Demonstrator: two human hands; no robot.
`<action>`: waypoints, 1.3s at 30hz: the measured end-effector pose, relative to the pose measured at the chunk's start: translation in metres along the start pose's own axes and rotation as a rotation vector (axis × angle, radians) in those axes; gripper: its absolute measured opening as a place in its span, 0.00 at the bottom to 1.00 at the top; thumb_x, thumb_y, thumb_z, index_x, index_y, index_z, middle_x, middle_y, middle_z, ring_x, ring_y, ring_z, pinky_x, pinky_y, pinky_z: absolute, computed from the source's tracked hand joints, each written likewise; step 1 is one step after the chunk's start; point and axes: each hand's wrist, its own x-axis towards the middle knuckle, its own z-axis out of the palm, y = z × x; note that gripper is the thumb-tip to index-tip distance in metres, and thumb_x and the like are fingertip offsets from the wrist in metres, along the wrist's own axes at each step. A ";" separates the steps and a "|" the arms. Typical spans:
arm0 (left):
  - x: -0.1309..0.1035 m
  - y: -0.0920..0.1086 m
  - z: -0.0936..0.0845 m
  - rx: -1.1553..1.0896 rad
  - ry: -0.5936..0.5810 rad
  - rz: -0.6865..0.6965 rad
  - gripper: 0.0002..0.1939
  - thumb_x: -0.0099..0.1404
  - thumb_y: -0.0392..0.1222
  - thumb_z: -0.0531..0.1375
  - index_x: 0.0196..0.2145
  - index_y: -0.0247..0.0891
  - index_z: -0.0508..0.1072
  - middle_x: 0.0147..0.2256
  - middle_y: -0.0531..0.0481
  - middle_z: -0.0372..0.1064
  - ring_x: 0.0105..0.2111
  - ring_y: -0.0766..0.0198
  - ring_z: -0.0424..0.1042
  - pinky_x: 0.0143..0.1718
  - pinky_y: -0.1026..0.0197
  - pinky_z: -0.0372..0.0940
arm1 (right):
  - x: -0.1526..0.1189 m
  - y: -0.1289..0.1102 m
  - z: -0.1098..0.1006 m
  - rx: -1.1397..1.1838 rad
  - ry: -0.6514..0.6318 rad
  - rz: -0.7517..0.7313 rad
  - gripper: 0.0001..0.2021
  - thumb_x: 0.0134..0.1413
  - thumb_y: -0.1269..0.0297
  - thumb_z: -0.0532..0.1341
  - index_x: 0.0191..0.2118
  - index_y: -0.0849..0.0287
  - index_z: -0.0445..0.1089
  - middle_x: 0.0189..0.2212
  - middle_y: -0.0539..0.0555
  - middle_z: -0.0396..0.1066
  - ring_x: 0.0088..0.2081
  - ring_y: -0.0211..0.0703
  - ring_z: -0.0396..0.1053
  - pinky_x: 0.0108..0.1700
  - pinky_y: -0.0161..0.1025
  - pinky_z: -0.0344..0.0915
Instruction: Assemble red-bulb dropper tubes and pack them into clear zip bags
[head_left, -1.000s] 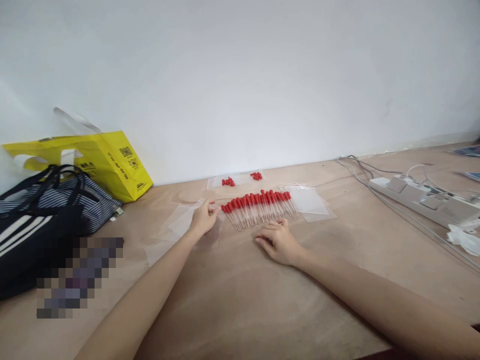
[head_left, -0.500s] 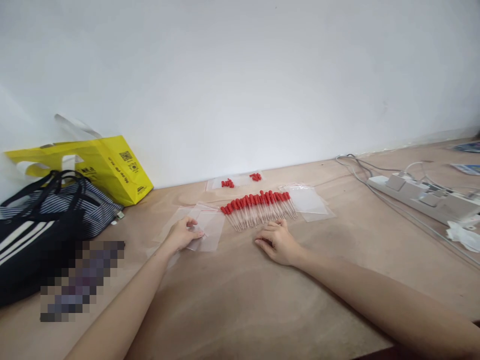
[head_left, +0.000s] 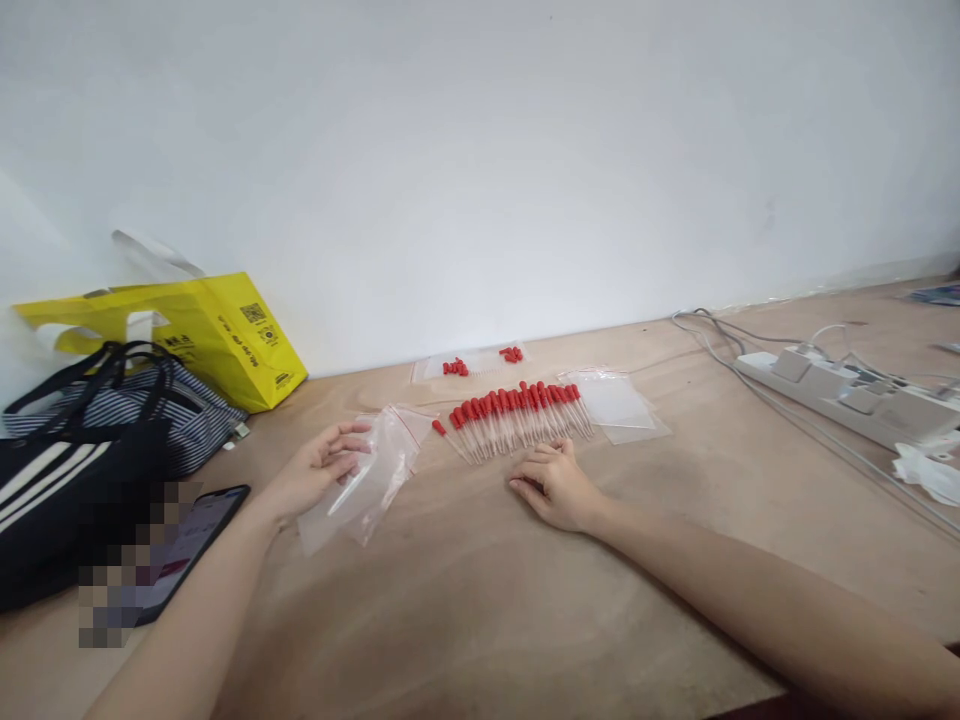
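Note:
Clear zip-lock bags [head_left: 375, 470] with red seal lines lie bent and creased left of the middle. My left hand [head_left: 319, 470] grips their left part with its fingers curled; the thumb is partly hidden. A row of droppers [head_left: 517, 415] with red rubber bulbs and thin clear stems lies right of the bags. One dropper [head_left: 440, 427] at the row's left end is slightly apart. My right hand [head_left: 555, 487] rests loosely closed on the table just below the dropper tips, with nothing visible in it.
Flat clear bags [head_left: 622, 408] lie right of the row. Behind are small red bulbs [head_left: 455, 368] on a clear bag by the wall. A yellow bag [head_left: 247, 340], dark bag [head_left: 75, 480] and phone [head_left: 199, 545] stand or lie left; a power strip [head_left: 832, 390] with cables is right.
My left hand has drawn back leftward, and the zip-lock bags have shifted and bent with it. The leftmost dropper now lies a little further left. My right hand has stayed still.

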 end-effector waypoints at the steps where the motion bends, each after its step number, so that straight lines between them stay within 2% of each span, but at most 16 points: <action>1: -0.004 -0.002 0.004 -0.051 -0.091 0.005 0.25 0.44 0.45 0.62 0.42 0.42 0.64 0.33 0.50 0.68 0.27 0.65 0.65 0.27 0.64 0.60 | 0.000 0.000 0.000 -0.003 -0.001 0.003 0.07 0.53 0.68 0.53 0.29 0.58 0.67 0.29 0.50 0.70 0.34 0.38 0.63 0.41 0.42 0.43; 4: -0.011 -0.008 0.025 -0.175 -0.328 0.000 0.25 0.46 0.47 0.62 0.43 0.44 0.64 0.33 0.49 0.68 0.26 0.67 0.65 0.27 0.64 0.61 | 0.000 0.000 0.000 -0.012 0.000 0.010 0.08 0.53 0.67 0.52 0.30 0.58 0.67 0.29 0.51 0.71 0.34 0.39 0.63 0.40 0.42 0.43; 7: -0.011 -0.012 0.047 -0.254 -0.453 -0.020 0.23 0.45 0.47 0.63 0.41 0.42 0.66 0.31 0.49 0.68 0.25 0.67 0.66 0.24 0.66 0.59 | 0.000 0.000 0.000 -0.016 0.005 0.011 0.07 0.53 0.67 0.52 0.30 0.58 0.67 0.29 0.50 0.71 0.34 0.38 0.63 0.40 0.41 0.43; 12: -0.010 -0.005 0.062 -0.490 -0.456 -0.039 0.24 0.41 0.43 0.66 0.39 0.44 0.68 0.29 0.51 0.68 0.23 0.68 0.67 0.22 0.67 0.60 | 0.000 0.002 -0.001 0.011 0.056 0.047 0.07 0.53 0.67 0.53 0.31 0.58 0.67 0.27 0.51 0.70 0.32 0.39 0.62 0.40 0.42 0.43; 14: -0.011 -0.002 0.064 -0.510 -0.505 -0.026 0.24 0.43 0.44 0.65 0.40 0.44 0.67 0.28 0.52 0.68 0.22 0.68 0.67 0.22 0.67 0.60 | 0.000 0.003 -0.001 0.037 0.064 0.062 0.06 0.52 0.66 0.53 0.32 0.57 0.68 0.25 0.50 0.70 0.31 0.38 0.62 0.40 0.41 0.44; 17: -0.008 0.000 0.066 -0.267 -0.620 0.049 0.19 0.50 0.45 0.60 0.42 0.42 0.66 0.31 0.50 0.69 0.23 0.68 0.67 0.25 0.65 0.61 | 0.000 0.003 -0.002 0.048 0.058 0.081 0.06 0.52 0.65 0.54 0.33 0.56 0.68 0.23 0.48 0.68 0.30 0.37 0.61 0.40 0.41 0.44; 19: -0.006 -0.001 0.068 0.012 -0.598 0.172 0.14 0.56 0.45 0.55 0.41 0.41 0.67 0.35 0.48 0.69 0.29 0.65 0.68 0.31 0.61 0.63 | 0.000 0.003 -0.001 0.037 0.053 0.092 0.06 0.52 0.66 0.54 0.32 0.56 0.68 0.24 0.49 0.69 0.31 0.38 0.61 0.40 0.41 0.43; 21: -0.006 -0.001 0.071 0.288 -0.455 0.362 0.11 0.58 0.43 0.52 0.39 0.41 0.68 0.39 0.47 0.67 0.38 0.60 0.66 0.41 0.55 0.60 | 0.000 0.003 -0.001 0.026 0.044 0.097 0.06 0.52 0.67 0.53 0.31 0.56 0.68 0.25 0.49 0.69 0.31 0.38 0.61 0.40 0.41 0.43; 23: -0.012 0.001 0.078 0.511 -0.282 0.544 0.12 0.60 0.43 0.51 0.39 0.42 0.69 0.45 0.46 0.64 0.48 0.56 0.60 0.49 0.49 0.52 | 0.000 0.004 -0.002 0.019 0.031 0.099 0.06 0.52 0.67 0.53 0.31 0.57 0.68 0.25 0.49 0.69 0.31 0.38 0.61 0.39 0.41 0.43; 25: -0.023 0.002 0.089 0.665 -0.208 0.636 0.15 0.61 0.46 0.51 0.45 0.44 0.67 0.51 0.45 0.59 0.54 0.53 0.52 0.53 0.46 0.44 | -0.002 0.005 -0.004 0.022 0.008 0.081 0.06 0.51 0.67 0.54 0.31 0.57 0.68 0.25 0.49 0.69 0.32 0.38 0.61 0.39 0.41 0.44; 28: -0.042 0.003 0.109 0.792 -0.271 0.604 0.28 0.62 0.52 0.47 0.57 0.40 0.51 0.58 0.41 0.45 0.58 0.51 0.40 0.55 0.43 0.37 | -0.003 0.007 -0.009 0.038 -0.073 0.003 0.06 0.51 0.67 0.55 0.34 0.55 0.69 0.27 0.49 0.68 0.34 0.39 0.60 0.38 0.40 0.44; 31: -0.053 0.002 0.122 0.849 -0.403 0.541 0.33 0.63 0.56 0.43 0.60 0.36 0.41 0.60 0.41 0.35 0.59 0.51 0.33 0.56 0.43 0.35 | -0.005 0.008 -0.012 0.054 -0.165 -0.066 0.08 0.52 0.67 0.55 0.36 0.53 0.70 0.29 0.50 0.67 0.35 0.40 0.59 0.39 0.41 0.44; 34: -0.054 0.001 0.123 0.862 -0.468 0.512 0.34 0.63 0.58 0.40 0.60 0.35 0.37 0.61 0.42 0.31 0.60 0.54 0.31 0.57 0.45 0.34 | -0.004 0.009 -0.014 0.063 -0.208 -0.111 0.09 0.52 0.66 0.54 0.37 0.53 0.70 0.30 0.51 0.66 0.36 0.40 0.58 0.40 0.41 0.45; 39: -0.046 0.004 0.111 0.827 -0.561 0.578 0.37 0.62 0.59 0.42 0.60 0.35 0.35 0.61 0.44 0.32 0.60 0.56 0.33 0.58 0.47 0.34 | -0.004 0.007 -0.017 0.103 -0.251 -0.253 0.10 0.52 0.68 0.53 0.37 0.56 0.70 0.35 0.54 0.66 0.40 0.42 0.59 0.42 0.43 0.47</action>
